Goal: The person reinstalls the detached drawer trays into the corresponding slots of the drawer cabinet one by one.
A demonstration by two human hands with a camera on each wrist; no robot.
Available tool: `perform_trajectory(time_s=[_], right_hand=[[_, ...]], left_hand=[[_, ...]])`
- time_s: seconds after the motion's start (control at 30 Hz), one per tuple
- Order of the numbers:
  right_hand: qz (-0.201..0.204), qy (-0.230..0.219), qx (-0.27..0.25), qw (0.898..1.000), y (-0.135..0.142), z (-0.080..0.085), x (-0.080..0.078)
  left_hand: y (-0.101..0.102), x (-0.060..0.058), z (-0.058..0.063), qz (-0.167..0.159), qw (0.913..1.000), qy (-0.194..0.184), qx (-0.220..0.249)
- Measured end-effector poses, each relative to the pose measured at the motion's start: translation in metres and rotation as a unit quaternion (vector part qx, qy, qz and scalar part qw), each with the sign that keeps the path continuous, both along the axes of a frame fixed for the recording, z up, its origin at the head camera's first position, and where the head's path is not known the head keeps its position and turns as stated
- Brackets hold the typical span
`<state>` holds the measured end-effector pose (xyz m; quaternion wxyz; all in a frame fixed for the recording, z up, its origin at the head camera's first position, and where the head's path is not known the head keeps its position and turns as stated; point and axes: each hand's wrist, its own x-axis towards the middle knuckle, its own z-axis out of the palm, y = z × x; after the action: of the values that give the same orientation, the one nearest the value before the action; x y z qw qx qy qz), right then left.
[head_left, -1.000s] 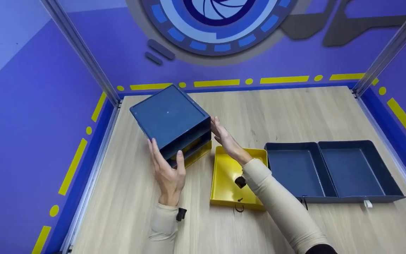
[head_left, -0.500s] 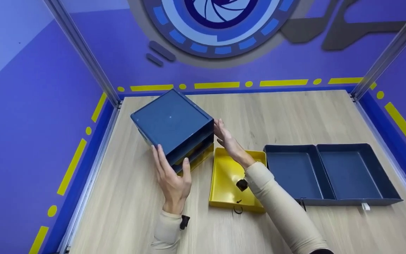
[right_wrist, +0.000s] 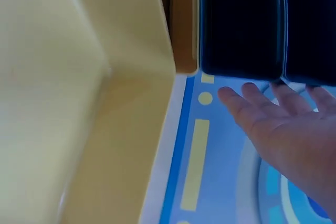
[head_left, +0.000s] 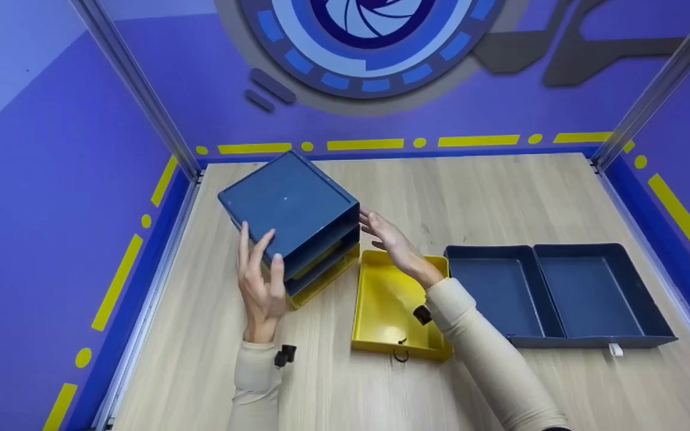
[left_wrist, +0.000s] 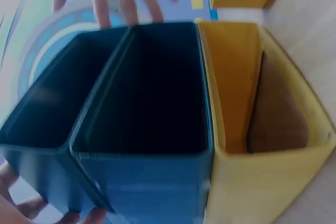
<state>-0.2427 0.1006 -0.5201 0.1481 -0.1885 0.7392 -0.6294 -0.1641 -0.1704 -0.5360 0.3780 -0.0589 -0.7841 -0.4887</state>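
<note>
In the head view, a stack of open-fronted drawer cases stands turned at an angle on the left of the table. Two dark blue cases (head_left: 288, 200) sit above a yellow case (head_left: 327, 278). My left hand (head_left: 261, 293) is at the near left side of the stack, fingers spread and extended against the upper blue case. Along the right side lies my right hand (head_left: 399, 245), its fingers straight. From the right wrist, the fingertips of this hand (right_wrist: 289, 119) show right at the blue cases' wall. The left wrist view looks into the hollow compartments (left_wrist: 168, 87).
A yellow drawer (head_left: 381, 347) lies just right of the stack, under my right forearm, with a black ring pull at its front. Beside it are two dark blue drawers (head_left: 501, 293), one with a white tab (head_left: 616, 349). Patterned blue walls (head_left: 171, 84) border the table.
My left hand has shifted left from the stack's front corner to its side, uncovering more of the yellow case. The right hand has drawn slightly down along the right side. The drawers stay put.
</note>
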Motion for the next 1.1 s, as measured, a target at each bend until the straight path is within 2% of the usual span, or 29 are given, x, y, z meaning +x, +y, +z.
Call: perform_trajectory(time_s=[0.1, 0.17, 0.3, 0.43, 0.53, 0.67, 0.93, 1.1], right_hand=[[0.002, 0.038, 0.073, 0.997, 0.008, 0.001, 0.005], [0.005, 0.061, 0.125, 0.990, 0.013, 0.003, 0.010], [0.009, 0.095, 0.215, 0.972, 0.022, 0.008, 0.020], [-0.003, 0.132, 0.274, 0.953, 0.035, 0.008, 0.024], [-0.016, 0.151, 0.295, 0.943, 0.050, 0.008, 0.029], [-0.043, 0.137, 0.311, 0.939, 0.080, 0.006, 0.041], [-0.133, 0.120, 0.309, 0.934, 0.160, -0.014, 0.082], [-0.209, 0.121, 0.323, 0.915, 0.212, -0.020, 0.107]], left_hand=[[-0.008, -0.004, 0.000, -0.008, 0.9999, -0.003, -0.009], [-0.012, -0.006, -0.001, -0.011, 0.9998, -0.005, -0.018], [-0.017, -0.007, -0.003, -0.020, 0.9993, -0.003, -0.031], [-0.022, -0.006, -0.002, -0.040, 0.9987, 0.001, -0.032], [-0.023, -0.005, -0.003, -0.047, 0.9982, -0.007, -0.036], [-0.020, -0.004, -0.006, -0.051, 0.9975, -0.022, -0.045], [-0.020, -0.002, -0.007, -0.057, 0.9972, -0.019, -0.045], [-0.023, -0.002, -0.006, -0.049, 0.9976, -0.018, -0.045]])
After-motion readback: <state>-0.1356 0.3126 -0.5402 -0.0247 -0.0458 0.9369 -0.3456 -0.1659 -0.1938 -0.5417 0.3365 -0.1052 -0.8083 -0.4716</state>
